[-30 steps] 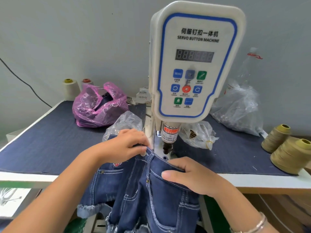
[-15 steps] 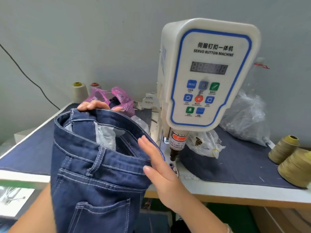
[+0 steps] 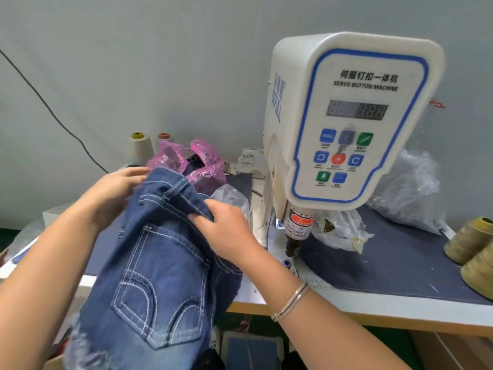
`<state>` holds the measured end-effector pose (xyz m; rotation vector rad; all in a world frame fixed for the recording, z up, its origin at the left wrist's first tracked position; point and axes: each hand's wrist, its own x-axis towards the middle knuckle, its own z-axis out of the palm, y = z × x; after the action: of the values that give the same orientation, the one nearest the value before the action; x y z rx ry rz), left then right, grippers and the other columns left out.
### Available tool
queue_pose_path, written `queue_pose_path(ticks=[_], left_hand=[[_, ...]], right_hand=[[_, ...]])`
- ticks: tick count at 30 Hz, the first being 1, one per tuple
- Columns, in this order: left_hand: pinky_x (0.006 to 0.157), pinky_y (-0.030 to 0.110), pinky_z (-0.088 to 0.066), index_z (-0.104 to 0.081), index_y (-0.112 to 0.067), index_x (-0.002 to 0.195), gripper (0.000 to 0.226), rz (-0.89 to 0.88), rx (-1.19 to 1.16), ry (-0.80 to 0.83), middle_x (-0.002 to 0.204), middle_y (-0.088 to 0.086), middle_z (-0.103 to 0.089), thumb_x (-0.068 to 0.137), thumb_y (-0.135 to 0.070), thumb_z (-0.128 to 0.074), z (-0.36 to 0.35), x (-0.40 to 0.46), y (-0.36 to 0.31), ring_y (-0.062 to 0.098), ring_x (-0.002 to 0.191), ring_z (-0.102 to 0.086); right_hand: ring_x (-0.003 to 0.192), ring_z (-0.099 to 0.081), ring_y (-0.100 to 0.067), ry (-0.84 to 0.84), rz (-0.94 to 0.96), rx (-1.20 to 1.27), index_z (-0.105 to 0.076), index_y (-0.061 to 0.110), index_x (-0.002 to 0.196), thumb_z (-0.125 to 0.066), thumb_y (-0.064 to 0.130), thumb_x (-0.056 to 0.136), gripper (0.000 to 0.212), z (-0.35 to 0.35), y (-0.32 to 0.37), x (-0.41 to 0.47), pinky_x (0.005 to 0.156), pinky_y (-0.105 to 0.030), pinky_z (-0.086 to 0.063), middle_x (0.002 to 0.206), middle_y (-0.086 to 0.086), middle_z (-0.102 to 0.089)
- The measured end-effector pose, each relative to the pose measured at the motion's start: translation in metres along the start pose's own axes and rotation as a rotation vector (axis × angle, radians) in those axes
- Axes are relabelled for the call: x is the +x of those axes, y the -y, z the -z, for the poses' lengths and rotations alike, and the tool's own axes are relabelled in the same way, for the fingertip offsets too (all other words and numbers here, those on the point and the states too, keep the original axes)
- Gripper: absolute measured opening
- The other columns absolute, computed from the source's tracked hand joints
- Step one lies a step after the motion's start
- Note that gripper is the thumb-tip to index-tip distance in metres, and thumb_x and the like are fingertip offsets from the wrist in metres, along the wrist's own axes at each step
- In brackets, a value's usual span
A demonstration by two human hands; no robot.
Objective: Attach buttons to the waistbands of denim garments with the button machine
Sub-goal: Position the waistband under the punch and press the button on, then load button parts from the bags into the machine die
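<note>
A pair of blue denim shorts (image 3: 160, 268) with a stitched back pocket hangs in front of the table, left of the machine, its waistband bunched at the top. My left hand (image 3: 114, 193) holds the waistband's left end, fingers over the fabric. My right hand (image 3: 226, 231) pinches the waistband's right end, thumb and fingers curled into the cloth. The white servo button machine (image 3: 354, 121) stands to the right. Its dark punch head (image 3: 293, 244) hangs above the small die (image 3: 286, 262), with no fabric under it.
A pink plastic bag (image 3: 186, 161) and a clear bag (image 3: 232, 194) lie behind the shorts. A clear bag of buttons (image 3: 338, 229) and a larger one (image 3: 408, 193) sit right of the machine. Thread cones (image 3: 469, 240) stand at the table's right edge; pale cones (image 3: 140, 148) at the back.
The shorts left the punch head, were lifted open to the left, and now hang lower with the waistband bunched between both hands. My right hand went from flat against the fabric to pinching it.
</note>
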<state>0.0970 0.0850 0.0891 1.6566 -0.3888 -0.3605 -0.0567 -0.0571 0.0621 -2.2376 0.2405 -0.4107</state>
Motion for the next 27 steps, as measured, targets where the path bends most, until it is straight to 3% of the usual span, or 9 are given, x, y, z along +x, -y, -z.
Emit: queue_pose_path(ticks=[3,5,8,10,12,16,20,23,27], left_hand=[[0.095,0.037,-0.04,-0.057,-0.034,0.123,0.032,-0.005,0.251,0.065,0.134,-0.009,-0.054,0.098,-0.049,-0.044,0.013,-0.008,-0.007,0.013,0.122,-0.051],[0.094,0.035,-0.041,-0.051,-0.049,0.127,0.051,0.011,0.457,0.234,0.128,-0.023,-0.054,0.081,-0.069,-0.058,0.015,-0.019,-0.011,0.001,0.119,-0.051],[0.094,0.038,-0.049,-0.062,-0.037,0.111,0.034,-0.05,0.756,0.335,0.108,-0.01,-0.066,0.08,-0.042,-0.075,0.014,-0.021,-0.005,0.01,0.101,-0.063],[0.088,0.046,-0.049,-0.065,-0.017,0.093,0.007,-0.156,0.858,0.258,0.092,0.008,-0.068,0.088,-0.02,-0.068,0.013,-0.019,-0.003,0.027,0.092,-0.063],[0.081,0.044,-0.045,-0.059,-0.009,0.086,0.007,-0.222,0.864,0.205,0.085,0.014,-0.064,0.09,-0.012,-0.064,0.012,-0.017,-0.002,0.031,0.083,-0.057],[0.083,0.04,-0.04,-0.059,-0.009,0.103,0.011,-0.33,0.85,-0.212,0.104,0.02,-0.065,0.092,-0.007,-0.057,0.027,0.005,-0.007,0.036,0.101,-0.058],[0.093,0.051,-0.039,-0.052,-0.015,0.116,0.028,-0.224,0.977,-0.619,0.113,0.031,-0.061,0.09,-0.007,-0.046,0.058,0.031,-0.004,0.049,0.109,-0.055],[0.097,0.053,-0.037,-0.045,-0.014,0.13,0.047,-0.072,1.105,-0.533,0.124,0.028,-0.057,0.085,-0.001,-0.049,0.053,0.038,0.026,0.045,0.116,-0.053],[0.106,0.058,-0.031,-0.018,-0.01,0.152,0.075,0.027,1.114,-0.296,0.148,0.026,-0.031,0.087,-0.007,-0.054,0.021,0.027,0.073,0.044,0.133,-0.034]], right_hand=[[0.078,-0.051,-0.026,-0.011,-0.045,-0.033,-0.046,0.023,0.069,-0.056,0.032,0.094,0.029,-0.014,0.002,0.014,0.066,-0.034,-0.035,0.073,0.002,-0.053],[0.085,-0.056,-0.029,-0.009,-0.062,-0.04,-0.053,0.022,0.077,-0.055,0.034,0.094,0.021,-0.021,0.006,0.022,0.068,-0.035,-0.038,0.082,-0.003,-0.061],[0.096,-0.059,-0.033,-0.051,-0.058,-0.071,-0.06,0.017,0.095,-0.057,0.036,0.092,0.019,-0.027,0.008,0.025,0.083,-0.041,-0.044,0.095,-0.008,-0.069],[0.099,-0.058,-0.028,-0.136,-0.005,-0.122,-0.056,0.022,0.106,-0.061,0.036,0.09,0.022,-0.029,0.006,0.022,0.091,-0.041,-0.037,0.099,-0.003,-0.069],[0.112,-0.05,-0.021,-0.243,0.073,-0.21,-0.051,0.026,0.124,-0.063,0.034,0.089,0.039,-0.03,0.0,0.013,0.097,-0.038,-0.026,0.115,0.002,-0.061],[0.14,-0.021,-0.025,-0.443,0.217,-0.344,-0.041,0.028,0.14,-0.06,0.035,0.086,0.058,-0.037,-0.014,-0.012,0.114,-0.046,-0.011,0.146,-0.005,-0.035],[0.147,0.012,-0.018,-0.09,0.11,-0.268,-0.027,0.042,0.146,-0.047,0.055,0.09,0.061,-0.054,-0.03,-0.024,0.11,-0.045,0.021,0.161,0.0,0.001],[0.148,0.013,-0.024,0.144,0.047,-0.325,-0.012,0.043,0.15,-0.042,0.061,0.09,0.069,-0.078,-0.04,-0.024,0.111,-0.048,0.021,0.162,-0.005,0.013],[0.146,0.021,-0.029,0.206,0.102,-0.55,-0.006,0.038,0.152,-0.035,0.061,0.093,0.07,-0.108,-0.049,-0.022,0.109,-0.052,0.024,0.16,-0.008,0.021]])
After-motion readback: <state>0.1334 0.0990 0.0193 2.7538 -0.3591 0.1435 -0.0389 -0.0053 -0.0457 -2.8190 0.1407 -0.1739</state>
